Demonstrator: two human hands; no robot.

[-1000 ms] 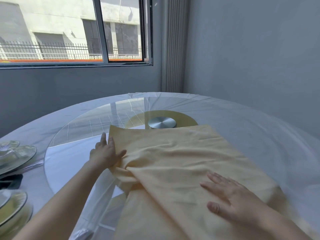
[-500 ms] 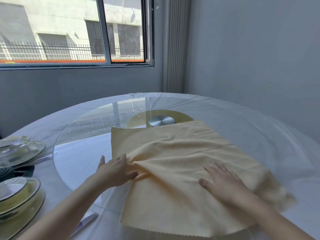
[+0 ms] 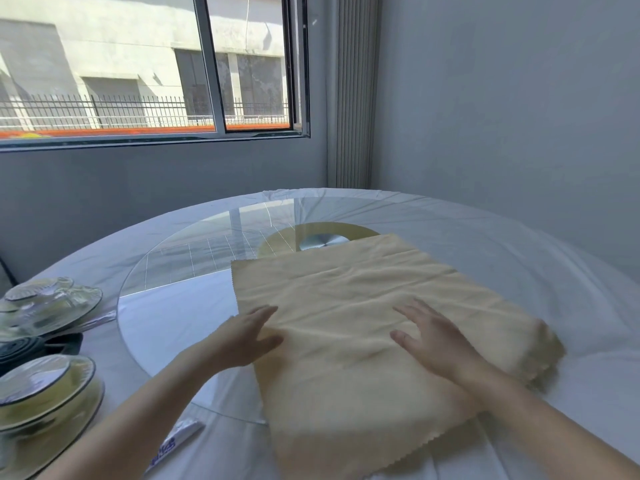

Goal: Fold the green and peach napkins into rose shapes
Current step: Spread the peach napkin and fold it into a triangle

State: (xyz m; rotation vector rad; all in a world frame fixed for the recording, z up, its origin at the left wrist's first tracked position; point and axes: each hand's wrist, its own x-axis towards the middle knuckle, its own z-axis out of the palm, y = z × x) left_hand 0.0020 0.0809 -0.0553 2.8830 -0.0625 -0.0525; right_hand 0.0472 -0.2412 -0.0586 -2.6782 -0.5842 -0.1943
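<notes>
A peach napkin lies spread almost flat across the glass turntable and the white tablecloth, with a few soft creases through its middle. My left hand rests on the napkin's left edge with straight fingers. My right hand lies flat on the cloth right of centre, fingers spread. The napkin's right corner is bunched and blurred. No green napkin is in view.
Wrapped stacks of plates and bowls stand at the table's left edge, with a dark strap between them. A wrapped packet lies near the front. A metal hub sits at the turntable's centre. Walls and a window stand behind the table.
The folded-over left part of the napkin has been opened out flat. My left hand let go of the fold and now lies flat; my right hand slid slightly up the cloth.
</notes>
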